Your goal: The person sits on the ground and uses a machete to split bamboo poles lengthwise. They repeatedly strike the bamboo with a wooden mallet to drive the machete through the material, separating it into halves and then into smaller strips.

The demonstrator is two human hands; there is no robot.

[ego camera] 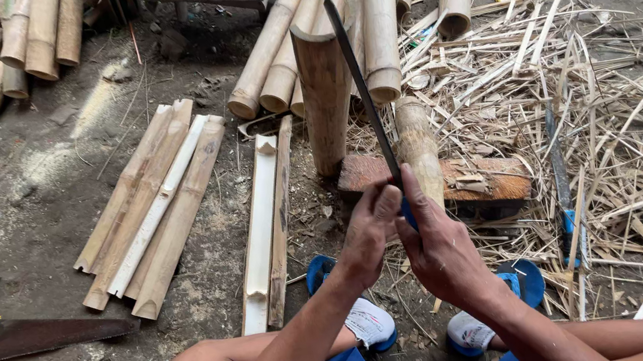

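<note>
Both hands, left hand (370, 229) and right hand (436, 250), close around the handle of a long dark blade (363, 91), raised upright before a standing bamboo pole (324, 93). Splitting seems underway; next, the edge needs centring on the pole's top.

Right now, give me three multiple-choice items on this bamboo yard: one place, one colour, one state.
1. Where does the hand saw lie?
A. on the ground at the left
B. on the wooden block
C. across the knees

2. What colour is the saw's handle?
A. red
B. yellow and black
C. white

3. How is the long dark blade held?
A. flat on the ground
B. upright in both hands
C. in one hand only

Key: 1 A, it rests on dirt beside the split bamboo slats. 2 B, the grip shows both. 3 B, left hand and right hand clasp its base.
</note>
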